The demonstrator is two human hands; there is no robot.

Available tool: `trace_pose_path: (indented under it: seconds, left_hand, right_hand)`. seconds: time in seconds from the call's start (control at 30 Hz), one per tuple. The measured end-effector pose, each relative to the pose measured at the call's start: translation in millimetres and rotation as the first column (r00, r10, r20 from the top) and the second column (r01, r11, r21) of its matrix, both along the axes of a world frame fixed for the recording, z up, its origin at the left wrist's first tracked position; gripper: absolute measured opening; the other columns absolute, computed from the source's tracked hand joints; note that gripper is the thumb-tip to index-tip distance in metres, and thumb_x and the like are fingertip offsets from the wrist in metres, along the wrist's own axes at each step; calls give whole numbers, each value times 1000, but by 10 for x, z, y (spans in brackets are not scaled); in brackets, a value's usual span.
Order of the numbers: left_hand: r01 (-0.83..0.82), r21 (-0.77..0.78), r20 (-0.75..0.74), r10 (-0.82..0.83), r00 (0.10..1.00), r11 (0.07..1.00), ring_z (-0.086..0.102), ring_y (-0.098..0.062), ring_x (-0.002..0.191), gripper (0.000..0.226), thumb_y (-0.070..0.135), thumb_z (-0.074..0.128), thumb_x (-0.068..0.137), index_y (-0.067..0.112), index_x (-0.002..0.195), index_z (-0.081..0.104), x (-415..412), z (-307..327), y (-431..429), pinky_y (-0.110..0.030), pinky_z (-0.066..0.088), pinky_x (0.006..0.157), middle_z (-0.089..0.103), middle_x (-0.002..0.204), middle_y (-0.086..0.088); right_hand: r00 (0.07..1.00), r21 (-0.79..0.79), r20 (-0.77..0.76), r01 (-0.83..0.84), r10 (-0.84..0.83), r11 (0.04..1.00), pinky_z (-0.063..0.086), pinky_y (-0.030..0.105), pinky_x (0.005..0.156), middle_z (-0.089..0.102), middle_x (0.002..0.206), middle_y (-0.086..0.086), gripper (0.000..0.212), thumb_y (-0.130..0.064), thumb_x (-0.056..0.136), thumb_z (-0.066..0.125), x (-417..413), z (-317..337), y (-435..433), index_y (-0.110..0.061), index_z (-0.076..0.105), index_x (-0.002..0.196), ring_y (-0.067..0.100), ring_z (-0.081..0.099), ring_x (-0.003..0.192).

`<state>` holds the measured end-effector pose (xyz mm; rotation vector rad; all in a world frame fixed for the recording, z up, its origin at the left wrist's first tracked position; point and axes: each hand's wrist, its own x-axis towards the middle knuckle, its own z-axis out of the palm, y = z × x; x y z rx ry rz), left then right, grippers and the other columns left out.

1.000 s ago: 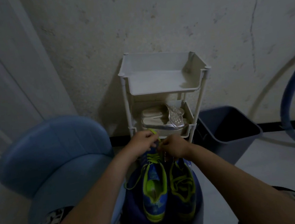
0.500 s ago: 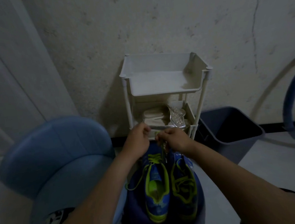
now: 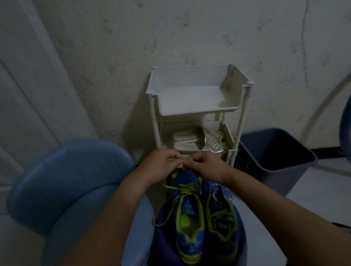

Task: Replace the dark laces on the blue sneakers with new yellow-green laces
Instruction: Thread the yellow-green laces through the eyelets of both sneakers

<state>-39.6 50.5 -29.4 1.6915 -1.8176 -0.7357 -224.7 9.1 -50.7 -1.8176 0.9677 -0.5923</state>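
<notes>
Two blue sneakers with yellow-green trim stand side by side on a dark blue stool [image 3: 164, 245], toes away from me. The left sneaker [image 3: 189, 222] has a yellow-green lace [image 3: 176, 197] threaded through its front eyelets, with a loose end trailing off to the left. The right sneaker [image 3: 220, 219] also shows yellow-green lacing. Both hands are raised above the toes. My left hand [image 3: 162, 165] pinches the yellow-green lace end. My right hand [image 3: 206, 165] has its fingers curled round a lace that hangs down beside the left sneaker.
A white tiered shelf cart [image 3: 197, 101] stands against the wall just behind the hands, with pale sandals [image 3: 198, 140] on its lower tier. A light blue chair [image 3: 73, 182] is at left, a dark bin [image 3: 277, 156] at right, a blue hoop [image 3: 350, 127] far right.
Both hands have lifted up and away from the left sneaker's toe, pulling the lace ends upward toward the shelf cart. The sneakers have stayed in place.
</notes>
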Motion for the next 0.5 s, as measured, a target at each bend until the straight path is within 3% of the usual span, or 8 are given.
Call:
trace_pose_path:
  seconds: [0.1, 0.27, 0.37, 0.5]
  left_hand:
    - [16, -25, 135, -13, 991, 1000, 63, -3, 78, 11, 33, 66, 90, 29, 87, 76, 80, 46, 21, -25, 49, 71, 71, 83, 11]
    - [18, 128, 325, -59, 944, 992, 56, -7, 72, 24, 27, 56, 95, 28, 75, 69, 257, 81, 29, -26, 39, 64, 59, 71, 13]
    - [-38, 234, 318, -39, 947, 972, 56, -7, 66, 26, 22, 51, 98, 21, 81, 72, 441, 93, 48, -24, 42, 62, 64, 74, 5]
    - [-116, 304, 317, 14, 948, 946, 56, -5, 63, 29, 18, 50, 98, 22, 77, 70, 675, 72, 54, -20, 40, 60, 65, 71, 4]
  right_hand:
    - [1000, -5, -4, -12, 12, 1000, 41, 24, 55, 56, 58, -3, 24, -25, 96, 61, 21, -9, -7, -17, 75, 79, 9, 48, 54]
    - [967, -140, -221, 100, -129, 985, 54, 39, 68, 71, 72, 7, 28, -32, 94, 60, -30, -81, -143, -19, 74, 73, 22, 65, 67]
    - [892, -221, -405, 119, -202, 968, 55, 36, 69, 70, 77, 6, 29, -34, 94, 55, -116, -107, -200, -16, 73, 80, 22, 66, 74]
    - [704, -280, -644, 148, -300, 948, 52, 34, 77, 68, 100, 9, 25, -32, 90, 55, -188, -188, -250, -12, 68, 97, 27, 65, 92]
